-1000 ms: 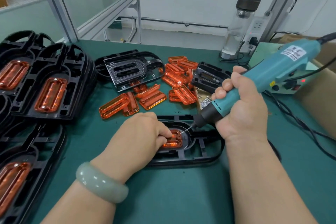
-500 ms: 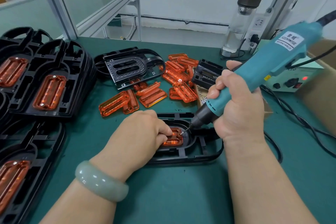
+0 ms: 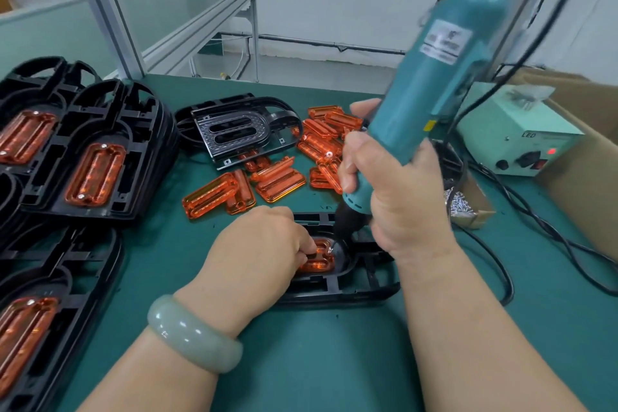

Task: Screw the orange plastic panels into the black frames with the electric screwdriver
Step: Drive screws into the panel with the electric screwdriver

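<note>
Green bench mat (image 3: 334, 361), black frame (image 3: 361, 288) at centre: left hand (image 3: 264, 251), fingers curled, pins the seated orange panel (image 3: 317, 261); right hand (image 3: 394, 197), clamped round the electric screwdriver (image 3: 434, 84), has swung it from slanted to near upright over the screw, probably ready to drive.

Only one view exists: a wide-angle camera on the head, facing forward and down. It is near the left hand (image 3: 262, 244) and the right hand (image 3: 401, 201), with the table (image 3: 334, 361) spreading beyond and around them.
</note>
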### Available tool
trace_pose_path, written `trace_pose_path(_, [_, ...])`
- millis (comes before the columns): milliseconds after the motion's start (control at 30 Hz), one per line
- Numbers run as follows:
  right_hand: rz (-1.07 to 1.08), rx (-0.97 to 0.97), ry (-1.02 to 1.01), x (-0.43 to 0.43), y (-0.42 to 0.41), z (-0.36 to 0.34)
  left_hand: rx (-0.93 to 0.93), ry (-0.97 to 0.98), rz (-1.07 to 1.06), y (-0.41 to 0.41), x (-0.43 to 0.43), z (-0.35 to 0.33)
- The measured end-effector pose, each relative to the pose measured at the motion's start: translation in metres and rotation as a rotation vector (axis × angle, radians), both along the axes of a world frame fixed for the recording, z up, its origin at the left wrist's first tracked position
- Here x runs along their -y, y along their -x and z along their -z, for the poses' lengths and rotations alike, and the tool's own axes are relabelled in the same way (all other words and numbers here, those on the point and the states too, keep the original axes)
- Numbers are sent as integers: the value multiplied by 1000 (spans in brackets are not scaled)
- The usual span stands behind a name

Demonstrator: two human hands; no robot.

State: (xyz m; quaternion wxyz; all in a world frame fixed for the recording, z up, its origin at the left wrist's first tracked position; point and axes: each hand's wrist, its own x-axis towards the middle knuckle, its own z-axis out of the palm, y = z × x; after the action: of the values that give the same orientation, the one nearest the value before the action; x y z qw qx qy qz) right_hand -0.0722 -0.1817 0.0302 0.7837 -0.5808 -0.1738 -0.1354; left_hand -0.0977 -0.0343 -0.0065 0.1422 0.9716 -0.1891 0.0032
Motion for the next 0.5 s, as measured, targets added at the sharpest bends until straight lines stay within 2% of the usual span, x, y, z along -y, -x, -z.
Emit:
trace_pose_path(133, [-120,25,118,-11,-4,0,-23,30,-5,0,0,-1])
trace_pose_path(500, [-133,9,-9,-4,-6,5,-16,43,-20,0,-1,2])
